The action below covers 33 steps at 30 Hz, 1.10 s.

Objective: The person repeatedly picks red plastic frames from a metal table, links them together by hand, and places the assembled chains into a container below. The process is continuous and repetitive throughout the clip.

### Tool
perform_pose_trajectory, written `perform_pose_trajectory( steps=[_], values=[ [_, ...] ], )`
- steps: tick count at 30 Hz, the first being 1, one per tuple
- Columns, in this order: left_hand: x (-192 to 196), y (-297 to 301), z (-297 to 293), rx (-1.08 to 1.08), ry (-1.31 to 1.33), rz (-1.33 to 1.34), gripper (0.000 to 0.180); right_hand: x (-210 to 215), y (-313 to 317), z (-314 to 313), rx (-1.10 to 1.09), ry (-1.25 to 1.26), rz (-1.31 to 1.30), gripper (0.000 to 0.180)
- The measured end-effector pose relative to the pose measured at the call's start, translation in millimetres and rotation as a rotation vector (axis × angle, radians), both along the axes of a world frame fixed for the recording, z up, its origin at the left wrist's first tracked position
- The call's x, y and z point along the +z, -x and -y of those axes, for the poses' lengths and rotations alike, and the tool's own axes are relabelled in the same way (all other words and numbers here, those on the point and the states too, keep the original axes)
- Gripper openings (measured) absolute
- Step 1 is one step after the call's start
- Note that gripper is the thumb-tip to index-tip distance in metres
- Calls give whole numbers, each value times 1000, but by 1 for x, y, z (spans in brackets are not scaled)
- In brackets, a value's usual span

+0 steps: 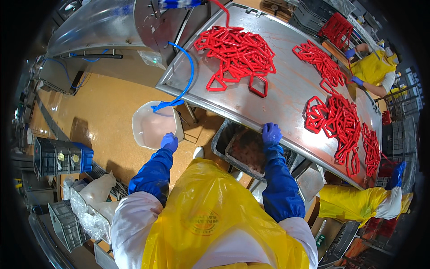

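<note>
My left hand (169, 141), in a blue glove, grips the near rim of a white plastic tub (151, 125) that holds pale liquid; a blue hose (188, 80) runs from above and ends at the tub's far rim. My right hand (271, 133), also blue-gloved, rests with fingers curled on the front edge of a long steel table (268, 103). Piles of linked red sausages (237, 54) lie on the table, the nearest pile (336, 121) to the right of my right hand. I wear a yellow apron and blue sleeve covers.
A grey crate (244, 150) with brownish contents sits under the table edge below my right hand. A steel machine (103, 27) stands at the upper left. Two other people in yellow aprons work at the far right (374, 67) and lower right (358, 201). Grey crates (58, 157) stack on the left.
</note>
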State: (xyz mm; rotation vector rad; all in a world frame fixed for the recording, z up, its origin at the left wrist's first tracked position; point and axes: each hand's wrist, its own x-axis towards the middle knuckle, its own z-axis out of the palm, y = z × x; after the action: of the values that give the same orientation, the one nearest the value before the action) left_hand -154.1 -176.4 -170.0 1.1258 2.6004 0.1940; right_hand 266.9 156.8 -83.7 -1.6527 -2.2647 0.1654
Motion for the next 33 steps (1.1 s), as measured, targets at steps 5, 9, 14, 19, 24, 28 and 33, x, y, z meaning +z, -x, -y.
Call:
perform_pose_trajectory(
  steps=[5, 9, 14, 19, 24, 28, 33],
  values=[
    [-4, 0, 1, 8, 2, -21, 34, 5, 1, 1, 10, 38, -18, 26],
    [-2, -1, 0, -1, 7, -20, 35, 1, -1, 0, 14, -3, 2, 26],
    [-2, -2, 1, -7, -10, -37, 35, -1, -1, 0, 5, -11, 2, 25],
    [-5, 0, 2, -3, -22, -37, 34, -2, 1, 0, -5, -12, 1, 26],
    [-7, 1, 2, 0, -8, -43, 34, -3, 0, 0, -3, -1, -19, 25],
    [-8, 1, 2, 9, -47, -59, 33, -2, 1, -1, -9, -1, -15, 25],
    [-5, 0, 2, 3, 0, -27, 34, -3, 0, 0, -5, 4, -3, 25]
  ],
)
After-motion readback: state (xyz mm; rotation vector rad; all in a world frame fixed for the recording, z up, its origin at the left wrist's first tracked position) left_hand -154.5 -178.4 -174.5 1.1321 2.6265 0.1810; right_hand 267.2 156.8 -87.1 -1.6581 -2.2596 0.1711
